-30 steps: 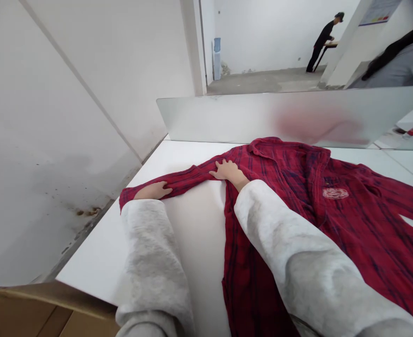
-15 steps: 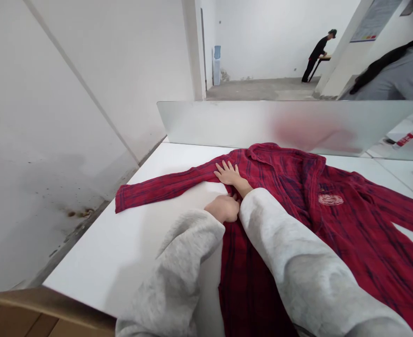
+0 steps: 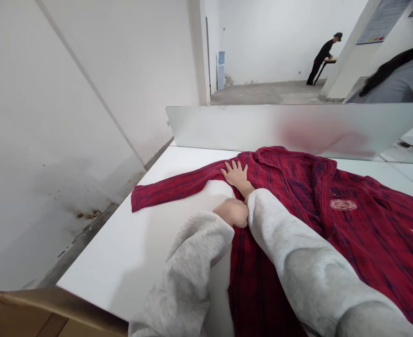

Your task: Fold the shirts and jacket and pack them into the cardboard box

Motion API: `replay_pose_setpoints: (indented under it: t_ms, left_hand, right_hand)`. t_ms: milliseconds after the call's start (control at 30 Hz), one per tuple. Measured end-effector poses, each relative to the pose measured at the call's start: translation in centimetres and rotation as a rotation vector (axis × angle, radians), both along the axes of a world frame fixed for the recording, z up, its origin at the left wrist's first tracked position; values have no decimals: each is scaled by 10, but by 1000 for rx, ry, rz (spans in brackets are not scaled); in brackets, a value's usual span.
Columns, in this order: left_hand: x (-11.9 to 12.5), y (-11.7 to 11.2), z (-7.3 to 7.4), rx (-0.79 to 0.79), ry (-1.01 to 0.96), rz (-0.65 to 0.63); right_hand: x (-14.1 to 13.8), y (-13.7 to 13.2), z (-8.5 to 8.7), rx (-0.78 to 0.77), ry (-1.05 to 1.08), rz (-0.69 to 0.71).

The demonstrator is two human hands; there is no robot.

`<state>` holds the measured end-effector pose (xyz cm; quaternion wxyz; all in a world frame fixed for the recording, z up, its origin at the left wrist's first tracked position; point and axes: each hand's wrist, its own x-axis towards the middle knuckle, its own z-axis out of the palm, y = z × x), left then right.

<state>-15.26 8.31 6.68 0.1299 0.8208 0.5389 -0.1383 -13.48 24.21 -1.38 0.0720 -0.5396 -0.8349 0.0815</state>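
A red and navy plaid shirt (image 3: 291, 187) lies spread on the white table, with one sleeve stretched out to the left and a pale round emblem on its front. My right hand (image 3: 236, 174) presses flat on the shirt near the shoulder, its fingers spread. Just below it, my left hand (image 3: 232, 213) is closed at the underarm edge of the shirt. Its fingertips are tucked behind my right wrist and mostly hidden. Grey sweatshirt sleeves cover both forearms, and the right one lies over part of the shirt.
A frosted divider (image 3: 220, 126) stands along the table's (image 3: 122, 267) far edge. At lower left is a cardboard box (image 3: 34, 313), beside a stained wall (image 3: 69, 187). One person (image 3: 321, 58) stands at a far table; another person's grey sleeve (image 3: 399, 79) shows beyond the divider.
The whole view has shifted, so everything sits slightly farther right and lower. My left fingers have slipped further out of sight behind the right wrist. My right hand stays flat on the shirt.
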Motion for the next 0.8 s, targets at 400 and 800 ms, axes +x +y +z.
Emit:
replay_pose_setpoints:
  t_ms: [400,800]
  left_hand:
    - [-57,25,-53,489,-21,454]
    - [-59,28,-51,539,-36,470]
  right_hand:
    - [2,-3,-2,71,24,12]
    - [7,-4,-1,80,71,68]
